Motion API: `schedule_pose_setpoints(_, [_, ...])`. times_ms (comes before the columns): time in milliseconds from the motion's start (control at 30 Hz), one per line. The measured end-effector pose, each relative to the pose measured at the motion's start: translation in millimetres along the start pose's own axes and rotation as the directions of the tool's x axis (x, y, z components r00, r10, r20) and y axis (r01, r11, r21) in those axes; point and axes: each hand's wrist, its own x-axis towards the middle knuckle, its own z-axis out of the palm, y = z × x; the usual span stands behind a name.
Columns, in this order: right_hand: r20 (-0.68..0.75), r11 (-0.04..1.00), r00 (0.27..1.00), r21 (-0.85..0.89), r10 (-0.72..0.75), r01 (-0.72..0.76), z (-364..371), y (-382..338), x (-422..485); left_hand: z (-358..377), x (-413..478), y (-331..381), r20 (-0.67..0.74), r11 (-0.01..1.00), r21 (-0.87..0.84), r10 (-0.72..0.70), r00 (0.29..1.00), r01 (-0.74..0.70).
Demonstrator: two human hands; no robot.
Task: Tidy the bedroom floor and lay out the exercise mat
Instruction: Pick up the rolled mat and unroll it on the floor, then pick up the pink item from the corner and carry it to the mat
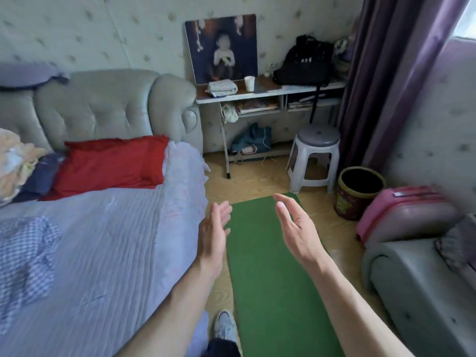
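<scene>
1. Bed (103,240) on our left: probably worth lining things up parallel to it.
2. Our left hand (213,233), over the green exercise mat (270,279) lying flat on the floor (337,235), and right hand (296,228) hover apart, fingers loose, gripping nothing.
3. Far corner by the stool (315,148) probably wants smoothing.

Bed (103,253) with red pillow (113,163), grey stool (313,161), bin (356,193), black backpack (306,61)

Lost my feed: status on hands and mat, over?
Left hand, right hand open, empty. Green exercise mat unrolled on floor beside bed. White plastic stool near its far corner.
</scene>
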Motion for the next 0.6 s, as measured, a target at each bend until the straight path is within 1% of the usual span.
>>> schedule_pose_setpoints(67, [-0.02,0.998,1.0,0.059,0.023,-0.022,-27.4,-28.6,-54.2,8.5,-64.2,18.5,0.006,0.998,0.004,0.057,0.998,-0.057])
schedule_pose_setpoints(133, [-0.032,0.993,0.998,0.112,0.048,-0.044,-57.1,-49.4,-113.9,9.3,-130.0,35.3,-0.004,0.997,0.029,0.076,0.997,-0.076])
schedule_pose_setpoints(200, [-0.046,0.991,0.999,0.134,0.027,-0.021,-82.0,-63.1,-163.0,5.3,-185.0,44.4,0.025,0.989,0.044,0.142,0.99,-0.143])
schedule_pose_setpoints(233, [-0.052,0.988,0.998,0.151,0.039,-0.031,-90.8,-69.6,-183.5,1.9,-207.9,48.7,0.041,0.988,0.051,0.142,0.989,-0.144])
schedule_pose_setpoints(333, [-0.036,0.978,0.994,0.186,0.107,-0.099,-113.7,-92.3,-246.5,-10.9,-280.3,65.5,0.031,0.995,0.044,0.089,0.996,-0.09])
schedule_pose_setpoints(467, [-0.044,0.969,0.993,0.229,0.105,-0.092,-138.1,-120.3,-317.0,-26.6,-359.9,84.9,0.05,0.995,0.081,0.055,0.997,-0.058])
schedule_pose_setpoints(600, [-0.069,0.962,0.994,0.264,0.09,-0.068,-161.0,-147.4,-361.3,-36.0,-411.5,106.5,0.068,0.994,0.09,0.063,0.996,-0.069])
